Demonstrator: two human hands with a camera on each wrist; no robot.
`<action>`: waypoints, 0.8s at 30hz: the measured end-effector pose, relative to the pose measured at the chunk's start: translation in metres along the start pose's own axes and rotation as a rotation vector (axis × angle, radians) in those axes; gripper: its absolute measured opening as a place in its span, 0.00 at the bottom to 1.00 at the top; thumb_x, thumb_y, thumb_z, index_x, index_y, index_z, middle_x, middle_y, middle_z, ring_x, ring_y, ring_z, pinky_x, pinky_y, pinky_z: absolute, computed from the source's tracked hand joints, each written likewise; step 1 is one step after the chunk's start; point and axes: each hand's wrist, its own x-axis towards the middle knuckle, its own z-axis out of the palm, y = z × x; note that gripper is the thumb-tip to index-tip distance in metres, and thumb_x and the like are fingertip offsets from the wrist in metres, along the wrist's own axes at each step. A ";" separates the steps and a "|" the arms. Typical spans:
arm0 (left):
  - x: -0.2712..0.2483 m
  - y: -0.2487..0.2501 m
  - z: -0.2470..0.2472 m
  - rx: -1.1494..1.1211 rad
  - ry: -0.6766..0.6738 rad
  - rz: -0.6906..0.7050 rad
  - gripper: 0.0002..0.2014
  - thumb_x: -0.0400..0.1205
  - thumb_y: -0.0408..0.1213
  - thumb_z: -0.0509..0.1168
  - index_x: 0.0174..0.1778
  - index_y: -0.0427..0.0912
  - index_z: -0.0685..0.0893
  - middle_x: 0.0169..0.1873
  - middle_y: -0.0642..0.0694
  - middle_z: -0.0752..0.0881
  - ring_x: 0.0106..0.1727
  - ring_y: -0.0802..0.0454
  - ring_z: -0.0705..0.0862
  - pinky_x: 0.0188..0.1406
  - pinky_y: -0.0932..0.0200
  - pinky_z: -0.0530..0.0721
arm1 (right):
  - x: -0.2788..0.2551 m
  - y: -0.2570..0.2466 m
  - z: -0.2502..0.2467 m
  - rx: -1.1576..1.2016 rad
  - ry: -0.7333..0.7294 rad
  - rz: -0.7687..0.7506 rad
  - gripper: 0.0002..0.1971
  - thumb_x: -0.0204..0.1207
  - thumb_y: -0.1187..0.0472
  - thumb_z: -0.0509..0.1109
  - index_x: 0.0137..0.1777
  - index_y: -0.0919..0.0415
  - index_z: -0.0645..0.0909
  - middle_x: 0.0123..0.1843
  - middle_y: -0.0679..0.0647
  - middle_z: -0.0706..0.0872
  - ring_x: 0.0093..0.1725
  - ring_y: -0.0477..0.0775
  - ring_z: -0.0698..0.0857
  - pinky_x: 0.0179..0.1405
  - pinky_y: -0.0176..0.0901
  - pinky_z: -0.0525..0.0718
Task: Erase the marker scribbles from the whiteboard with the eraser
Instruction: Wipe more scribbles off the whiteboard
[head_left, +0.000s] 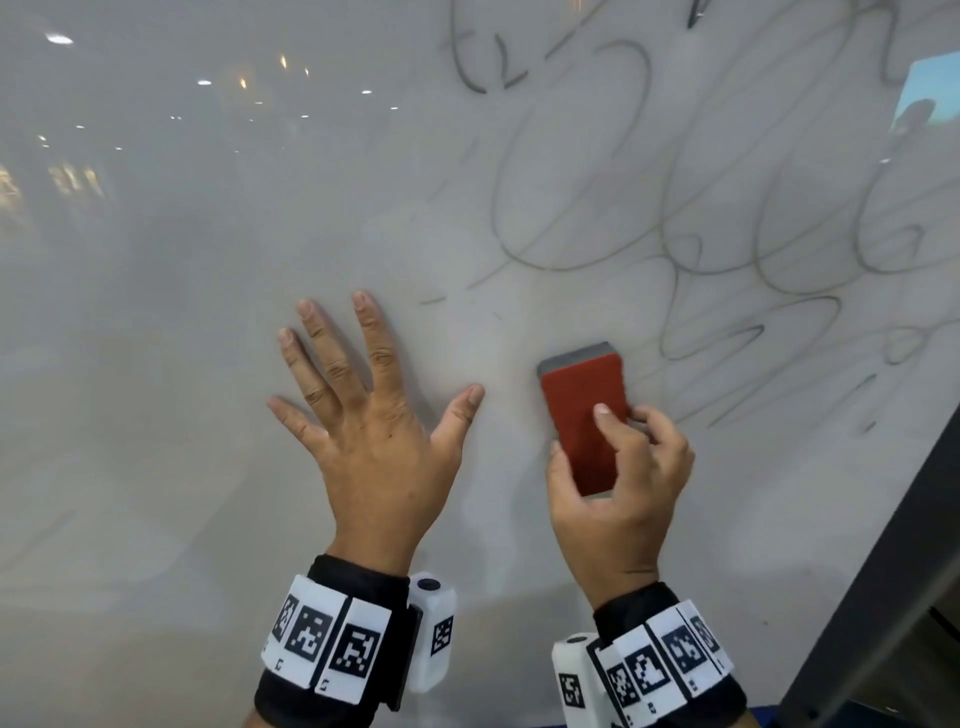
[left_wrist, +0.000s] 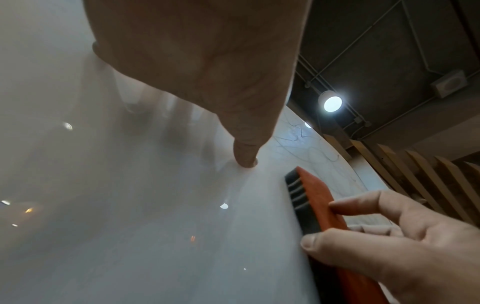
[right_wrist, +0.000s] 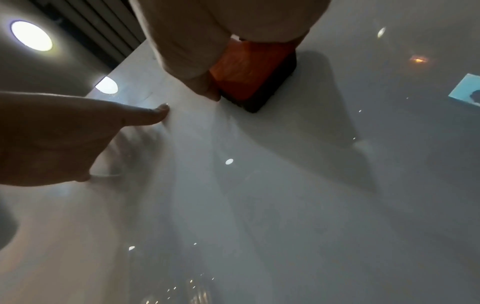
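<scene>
The whiteboard (head_left: 208, 312) fills the head view. Grey marker scribbles (head_left: 727, 223) loop across its upper right; the left half is wiped. My right hand (head_left: 618, 483) grips a red-backed eraser (head_left: 584, 410) with a dark felt face, thumb on one side and fingers on the other, pressing it flat on the board just left of the scribbles. My left hand (head_left: 369, 415) lies flat on the board with fingers spread, to the left of the eraser. The left wrist view shows the eraser (left_wrist: 319, 207) edge-on against the board, and the right wrist view shows the eraser (right_wrist: 249, 76) under my fingers.
A dark frame edge (head_left: 883, 571) of the board runs diagonally at the lower right. A bright blue reflection (head_left: 924, 93) sits at the upper right of the board. Ceiling lamps (left_wrist: 331, 102) and wooden slats (left_wrist: 415, 174) lie beyond the board's edge.
</scene>
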 end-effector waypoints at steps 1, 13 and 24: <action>0.000 0.000 0.000 0.004 -0.002 -0.003 0.54 0.77 0.74 0.56 0.86 0.53 0.31 0.87 0.38 0.35 0.87 0.35 0.34 0.75 0.13 0.47 | 0.001 0.001 0.002 0.011 0.032 0.032 0.23 0.66 0.61 0.80 0.61 0.54 0.78 0.63 0.59 0.73 0.57 0.62 0.76 0.50 0.68 0.82; -0.004 0.013 0.004 -0.058 -0.010 -0.049 0.58 0.74 0.74 0.59 0.87 0.48 0.34 0.86 0.36 0.35 0.86 0.34 0.33 0.75 0.14 0.47 | 0.022 0.017 -0.007 0.053 0.142 0.084 0.22 0.67 0.63 0.81 0.59 0.56 0.79 0.61 0.62 0.73 0.57 0.63 0.77 0.47 0.64 0.84; -0.006 0.017 0.012 -0.057 0.007 -0.032 0.55 0.78 0.69 0.62 0.87 0.44 0.38 0.86 0.32 0.38 0.86 0.31 0.36 0.75 0.14 0.48 | 0.016 0.014 -0.005 0.053 0.051 0.032 0.21 0.68 0.59 0.81 0.60 0.53 0.79 0.62 0.55 0.71 0.57 0.61 0.76 0.49 0.66 0.83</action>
